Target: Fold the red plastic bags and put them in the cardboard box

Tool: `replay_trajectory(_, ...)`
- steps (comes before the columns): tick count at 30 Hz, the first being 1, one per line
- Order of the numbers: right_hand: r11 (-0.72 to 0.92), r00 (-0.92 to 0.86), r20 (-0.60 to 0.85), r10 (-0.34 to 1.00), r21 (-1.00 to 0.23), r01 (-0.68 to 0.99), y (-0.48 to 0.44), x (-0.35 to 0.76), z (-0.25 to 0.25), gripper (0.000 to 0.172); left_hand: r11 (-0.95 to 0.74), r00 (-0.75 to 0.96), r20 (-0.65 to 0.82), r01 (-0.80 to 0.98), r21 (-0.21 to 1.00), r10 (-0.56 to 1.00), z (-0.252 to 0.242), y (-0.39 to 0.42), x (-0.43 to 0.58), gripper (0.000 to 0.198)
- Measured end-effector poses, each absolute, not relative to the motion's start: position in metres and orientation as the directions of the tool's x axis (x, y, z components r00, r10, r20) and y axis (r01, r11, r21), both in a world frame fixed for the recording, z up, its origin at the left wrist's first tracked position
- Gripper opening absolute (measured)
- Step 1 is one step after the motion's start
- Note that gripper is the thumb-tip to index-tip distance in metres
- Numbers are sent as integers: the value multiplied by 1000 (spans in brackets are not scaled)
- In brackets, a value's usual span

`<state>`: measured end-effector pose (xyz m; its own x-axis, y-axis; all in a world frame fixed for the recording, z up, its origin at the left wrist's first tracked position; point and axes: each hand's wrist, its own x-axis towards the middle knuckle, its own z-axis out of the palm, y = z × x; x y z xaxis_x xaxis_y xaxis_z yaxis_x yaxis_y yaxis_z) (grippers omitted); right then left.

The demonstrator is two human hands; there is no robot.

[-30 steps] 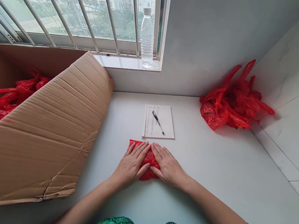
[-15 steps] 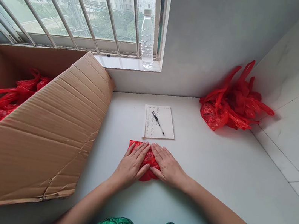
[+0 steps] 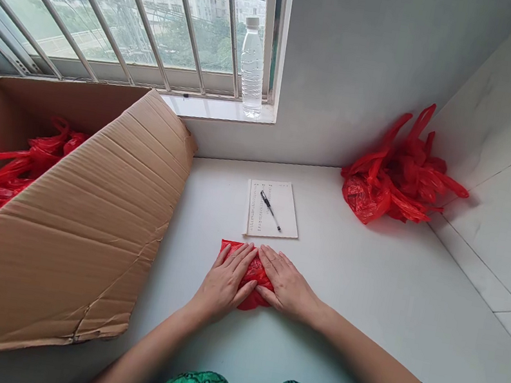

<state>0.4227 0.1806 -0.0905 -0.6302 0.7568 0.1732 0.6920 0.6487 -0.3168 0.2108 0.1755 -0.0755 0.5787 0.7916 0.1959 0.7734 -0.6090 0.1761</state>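
Note:
A red plastic bag (image 3: 257, 275) lies flattened on the white tabletop in front of me, partly covered by both hands. My left hand (image 3: 224, 279) rests flat on its left side, fingers stretched out and pointing away from me. On the right side lies my right hand (image 3: 288, 284), palm down, its fingers straight and slanting toward the left hand. Neither hand grips the bag; both press on it from above. Just beyond the fingertips is a white notebook (image 3: 288, 213) with handwriting, and a black and clear pen (image 3: 271, 210) lies across it.
A large cardboard box (image 3: 84, 221) stands at the left, with crumpled red plastic bags (image 3: 7, 179) inside. More red bags (image 3: 393, 175) are heaped in the back right corner against the wall. A water bottle (image 3: 253, 70) stands on the windowsill (image 3: 215, 109) beside the barred window.

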Motion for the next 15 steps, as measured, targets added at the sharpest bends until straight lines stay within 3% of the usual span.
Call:
replay_trajectory(10,650,-630,210,748,-427,629,181,428,-92,71,-576,556,150,786,227,818,-63,170,209,64)
replay_trajectory(15,564,-548,207,810,-528,634,184,445,-75,65,-596,566,193,782,181,802,-44,148,209,76)
